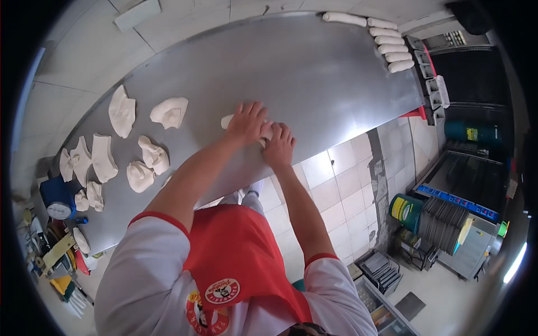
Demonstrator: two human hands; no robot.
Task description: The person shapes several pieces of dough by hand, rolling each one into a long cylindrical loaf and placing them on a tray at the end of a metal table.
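On the steel worktable [224,61], near its front edge, my left hand [248,124] presses over a piece of pale dough [226,121], its fingers curled across it. One end of this dough sticks out left of the hand. Close beside it, my right hand [279,147] is bent over the other end, and a little dough shows between the two hands. The palms hide most of the piece. Left of my arms lie several torn dough pieces, among them a folded one [169,112], a long flat one [122,112] and a lumpy one [140,176].
Several rolled dough logs [390,49] lie at the table's far right corner, beside metal loaf tins [432,87]. A blue scale [58,199] stands at the left end. Right of the table are a green bucket [406,211] and stacked dark trays [443,224] on the tiled floor.
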